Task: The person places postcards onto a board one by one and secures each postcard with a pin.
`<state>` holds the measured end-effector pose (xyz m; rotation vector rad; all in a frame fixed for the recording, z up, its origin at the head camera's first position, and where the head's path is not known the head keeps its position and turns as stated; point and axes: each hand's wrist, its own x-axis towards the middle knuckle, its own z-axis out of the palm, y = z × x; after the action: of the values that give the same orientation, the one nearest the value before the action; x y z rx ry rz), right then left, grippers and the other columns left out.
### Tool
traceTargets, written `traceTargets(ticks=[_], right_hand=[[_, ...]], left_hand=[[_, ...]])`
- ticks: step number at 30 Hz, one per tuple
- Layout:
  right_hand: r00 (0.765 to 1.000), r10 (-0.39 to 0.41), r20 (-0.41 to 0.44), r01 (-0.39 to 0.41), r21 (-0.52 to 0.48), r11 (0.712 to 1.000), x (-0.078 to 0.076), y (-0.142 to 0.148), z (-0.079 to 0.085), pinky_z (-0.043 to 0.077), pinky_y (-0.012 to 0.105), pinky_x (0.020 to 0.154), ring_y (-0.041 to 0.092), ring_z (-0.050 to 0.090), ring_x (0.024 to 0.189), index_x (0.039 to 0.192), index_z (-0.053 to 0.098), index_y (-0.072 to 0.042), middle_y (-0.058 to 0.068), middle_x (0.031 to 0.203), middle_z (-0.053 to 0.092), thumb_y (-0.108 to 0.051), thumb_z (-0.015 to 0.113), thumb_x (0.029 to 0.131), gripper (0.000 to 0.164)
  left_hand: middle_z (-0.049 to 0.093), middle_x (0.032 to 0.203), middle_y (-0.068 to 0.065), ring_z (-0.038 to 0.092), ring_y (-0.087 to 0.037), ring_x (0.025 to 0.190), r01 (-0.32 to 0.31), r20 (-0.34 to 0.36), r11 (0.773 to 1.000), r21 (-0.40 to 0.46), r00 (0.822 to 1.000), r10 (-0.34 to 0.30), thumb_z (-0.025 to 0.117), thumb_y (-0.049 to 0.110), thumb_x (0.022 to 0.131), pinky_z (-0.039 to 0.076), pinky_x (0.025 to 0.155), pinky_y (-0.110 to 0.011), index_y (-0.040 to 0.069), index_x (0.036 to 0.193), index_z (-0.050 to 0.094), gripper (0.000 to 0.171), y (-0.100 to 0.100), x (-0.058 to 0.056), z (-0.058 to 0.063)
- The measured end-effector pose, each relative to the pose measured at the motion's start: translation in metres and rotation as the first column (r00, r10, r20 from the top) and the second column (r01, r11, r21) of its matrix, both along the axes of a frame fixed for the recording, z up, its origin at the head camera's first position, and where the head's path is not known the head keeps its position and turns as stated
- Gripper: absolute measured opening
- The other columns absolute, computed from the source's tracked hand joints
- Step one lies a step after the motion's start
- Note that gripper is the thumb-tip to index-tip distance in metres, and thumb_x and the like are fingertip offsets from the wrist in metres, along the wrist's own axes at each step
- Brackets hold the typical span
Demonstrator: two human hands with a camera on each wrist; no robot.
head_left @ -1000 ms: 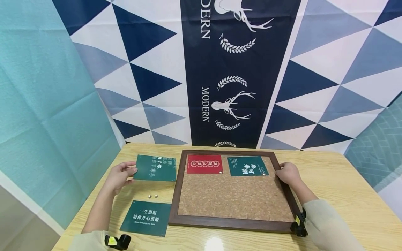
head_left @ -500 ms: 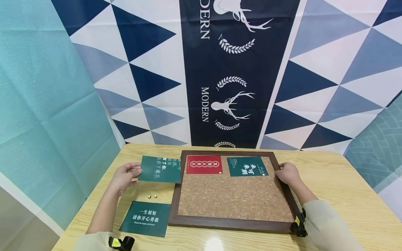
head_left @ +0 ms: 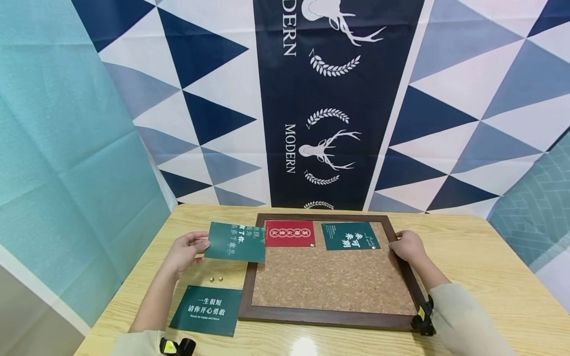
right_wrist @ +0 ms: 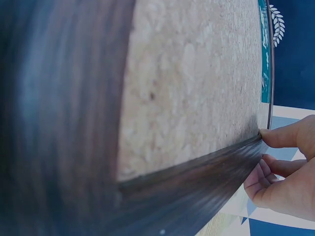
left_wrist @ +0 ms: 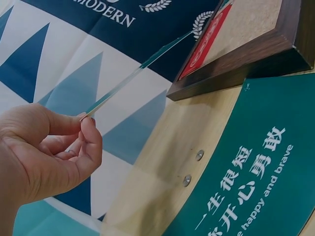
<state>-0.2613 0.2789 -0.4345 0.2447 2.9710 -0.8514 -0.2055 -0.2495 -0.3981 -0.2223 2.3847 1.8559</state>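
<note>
Nearby, lying green card (head_left: 206, 316): flat on the worktop (head_left: 267, 341), just beside the board; worth not nudging.
Cork board (head_left: 329, 284): rests on the worktop; bare cork in its nearer part looks the roomiest landing. Dark brown frame (head_left: 329, 318).
Silver pins (head_left: 220, 279): two, loose on the worktop beyond that card.
Left hand (head_left: 187, 253): thumb and fingers pinched on the held card's left edge; light pressure should avoid creasing.
Right hand (head_left: 409, 245): clamped on the frame's right side; firmness there should stop sliding.
Held green card (head_left: 235, 244): raised, right end over the board's left side, apparently clear of it; best levelled and squared before lowering. Looks thin, white-lettered; nearly edge-on from the left wrist.
Red card (head_left: 289, 233), upper green card (head_left: 351, 236): along the board's far side; overlapping either would hide print.
</note>
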Motion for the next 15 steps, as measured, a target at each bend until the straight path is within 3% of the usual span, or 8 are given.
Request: traceTargets(ticks=[15], right_hand=[[1.0, -0.001, 0.008, 0.002, -0.004, 1.0, 0.0, 0.0, 0.001, 0.046, 0.047, 0.075, 0.046, 0.049, 0.096, 0.116, 0.042, 0.021, 0.037, 0.11, 0.046, -0.008, 0.051, 0.081, 0.046]], left_hand=[[0.053, 0.096, -0.003, 0.052, -0.01, 0.077, 0.031, 0.011, 0.999, 0.017, 0.999, -0.031, 0.051, 0.01, 0.088, 0.049, 0.072, -0.034, 0.003, 0.124, 0.044, 0.037, 0.019, -0.001, -0.005]])
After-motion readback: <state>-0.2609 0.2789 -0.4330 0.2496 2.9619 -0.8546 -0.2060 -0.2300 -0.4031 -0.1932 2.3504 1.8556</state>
